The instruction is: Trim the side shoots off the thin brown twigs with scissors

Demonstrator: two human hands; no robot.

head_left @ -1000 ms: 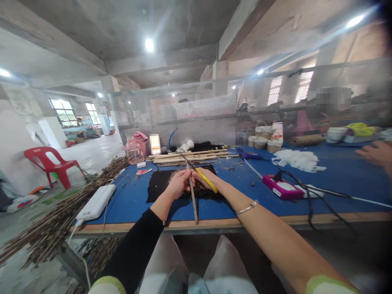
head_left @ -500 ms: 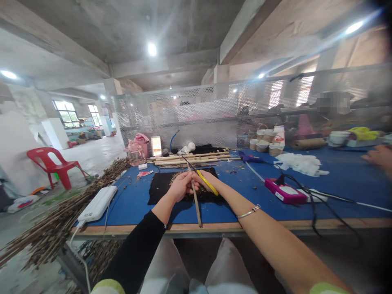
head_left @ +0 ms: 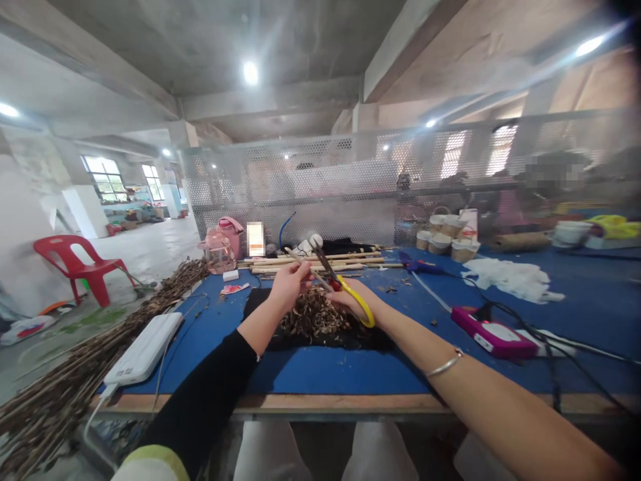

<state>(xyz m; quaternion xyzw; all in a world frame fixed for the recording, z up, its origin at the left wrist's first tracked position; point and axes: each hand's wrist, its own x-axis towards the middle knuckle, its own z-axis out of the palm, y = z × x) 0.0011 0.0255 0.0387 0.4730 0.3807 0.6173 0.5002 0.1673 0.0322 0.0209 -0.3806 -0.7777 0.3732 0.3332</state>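
Note:
My left hand (head_left: 289, 288) is closed around a thin dry stick (head_left: 319, 278), pinched between thumb and fingers. In my right hand (head_left: 353, 298) is a pair of scissors with yellow handles (head_left: 364, 304), its dark blades pointing up and away beside the stick. The near end of the stick meets the fingers of my right hand; whether they grip it too, I cannot tell. Below both hands, a heap of brown dried plant scraps (head_left: 315, 317) lies on a black cloth (head_left: 370, 339). Several pale sticks (head_left: 335, 260) lie behind the hands.
The blue tabletop (head_left: 310, 374) carries a white power bank (head_left: 145, 349) at left and a magenta power strip (head_left: 493, 332) with cables at right. A glue gun (head_left: 420, 262), white fluff (head_left: 515, 277) and small pots (head_left: 441, 243) lie farther back. Dry stalks (head_left: 95, 351) lean along the left edge.
The stick has swung from pointing toward me to pointing up and away. My hands have moved apart, uncovering the heap of scraps, and the scissors now point upward.

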